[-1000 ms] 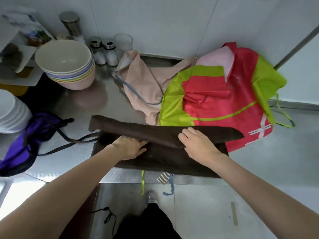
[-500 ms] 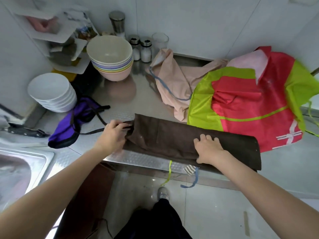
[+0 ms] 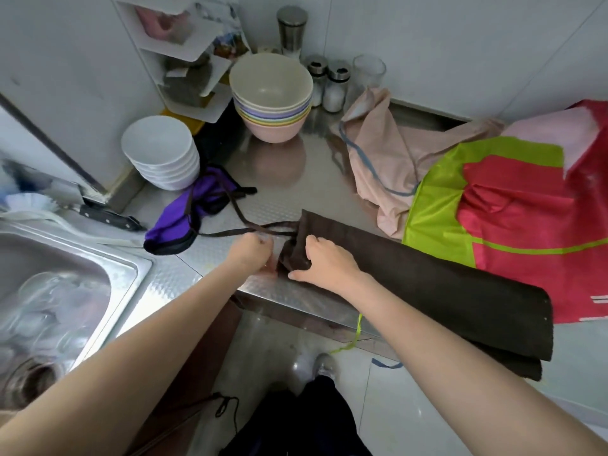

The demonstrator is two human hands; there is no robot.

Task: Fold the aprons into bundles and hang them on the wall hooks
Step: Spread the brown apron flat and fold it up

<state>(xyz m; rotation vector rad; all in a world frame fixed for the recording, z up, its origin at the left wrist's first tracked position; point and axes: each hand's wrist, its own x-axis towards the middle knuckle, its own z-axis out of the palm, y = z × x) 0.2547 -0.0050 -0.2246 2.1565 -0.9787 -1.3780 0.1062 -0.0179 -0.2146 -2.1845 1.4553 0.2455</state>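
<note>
— Since half a second ago, the right hand [image 3: 324, 263] is shifting from the middle of the brown apron [image 3: 427, 278] to its left end, joining the left hand [image 3: 251, 253] there.

— And the grips?

— Left of the apron, the left hand is clenching round the brown straps [image 3: 237, 230], which are trailing toward the purple apron [image 3: 184, 222]. The right hand is pinching the apron's folded end.

— Where is the apron lying?

— Along the counter edge [image 3: 210, 268], folded into a long strip, with the pink apron [image 3: 381, 153] and red-and-green apron [image 3: 513, 205] behind it.

— Advice?

— She is probably starting to roll; keeping the end tight and the straps free for tying seems wise.
</note>
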